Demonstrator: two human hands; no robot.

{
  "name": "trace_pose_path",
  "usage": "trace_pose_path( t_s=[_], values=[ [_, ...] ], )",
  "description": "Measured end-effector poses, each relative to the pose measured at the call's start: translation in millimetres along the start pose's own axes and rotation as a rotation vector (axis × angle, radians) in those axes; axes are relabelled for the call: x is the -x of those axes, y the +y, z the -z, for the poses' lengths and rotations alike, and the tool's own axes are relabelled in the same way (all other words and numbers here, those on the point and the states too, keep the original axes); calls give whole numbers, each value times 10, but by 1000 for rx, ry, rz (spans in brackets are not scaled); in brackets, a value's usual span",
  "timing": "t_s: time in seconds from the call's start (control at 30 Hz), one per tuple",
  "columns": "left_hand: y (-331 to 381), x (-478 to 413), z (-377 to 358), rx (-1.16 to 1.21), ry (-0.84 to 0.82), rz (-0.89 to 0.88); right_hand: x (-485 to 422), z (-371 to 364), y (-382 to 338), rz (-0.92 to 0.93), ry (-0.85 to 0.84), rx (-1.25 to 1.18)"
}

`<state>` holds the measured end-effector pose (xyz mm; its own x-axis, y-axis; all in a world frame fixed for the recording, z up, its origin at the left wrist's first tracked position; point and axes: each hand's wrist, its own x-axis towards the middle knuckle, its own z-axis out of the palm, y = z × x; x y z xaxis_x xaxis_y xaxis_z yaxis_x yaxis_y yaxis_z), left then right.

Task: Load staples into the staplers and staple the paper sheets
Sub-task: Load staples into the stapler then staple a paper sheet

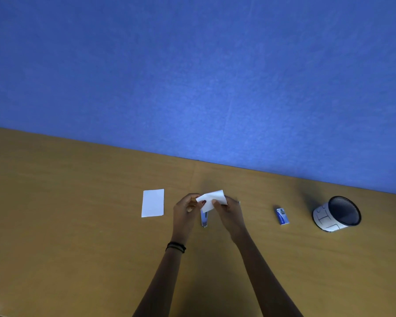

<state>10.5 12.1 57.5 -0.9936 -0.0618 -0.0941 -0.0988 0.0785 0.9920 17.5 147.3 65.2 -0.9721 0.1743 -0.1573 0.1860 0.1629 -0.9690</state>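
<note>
Blue wall (192,76) backs a wooden desk (78,225). Left hand (185,213) and right hand (230,213) both pinch a small paper sheet (212,199), with the stapler (204,219) lying just below at 6 o'clock. A paper stack (153,203) lies at 9 o'clock. The staple box (282,216) and mesh cup (336,213) are at 3 o'clock.

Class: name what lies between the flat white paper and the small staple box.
Head view: the left hand and right hand pinching a paper sheet, with a stapler beneath.
</note>
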Motion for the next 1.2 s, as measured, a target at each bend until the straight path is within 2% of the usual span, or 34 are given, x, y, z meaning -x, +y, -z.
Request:
trace_pose_path(
  t_s=[0.2, 0.33, 0.53, 0.67, 0.8, 1.0, 1.2],
  values=[
    [50, 42, -19, 11, -12, -36, 78, 59, -51, 44, 5, -55],
    [78, 67, -19, 0, -3, -60, 126, 95, -69, 122, 20, 72],
    [116, 103, 10, -2, -10, -160, 263, 160, -128, 563, 166, 422],
    [164, 106, 16, 33, -9, -240, 311, 167, -137, 704, 285, 524],
    [203, 110, 13, 80, -9, -257, 317, 171, -155, 717, 330, 526],
    [252, 122, -1, 110, -31, -264, 290, 203, -180, 778, 316, 552],
    [265, 133, -11, 108, -37, -263, 284, 231, -169, 762, 322, 575]
  ],
)
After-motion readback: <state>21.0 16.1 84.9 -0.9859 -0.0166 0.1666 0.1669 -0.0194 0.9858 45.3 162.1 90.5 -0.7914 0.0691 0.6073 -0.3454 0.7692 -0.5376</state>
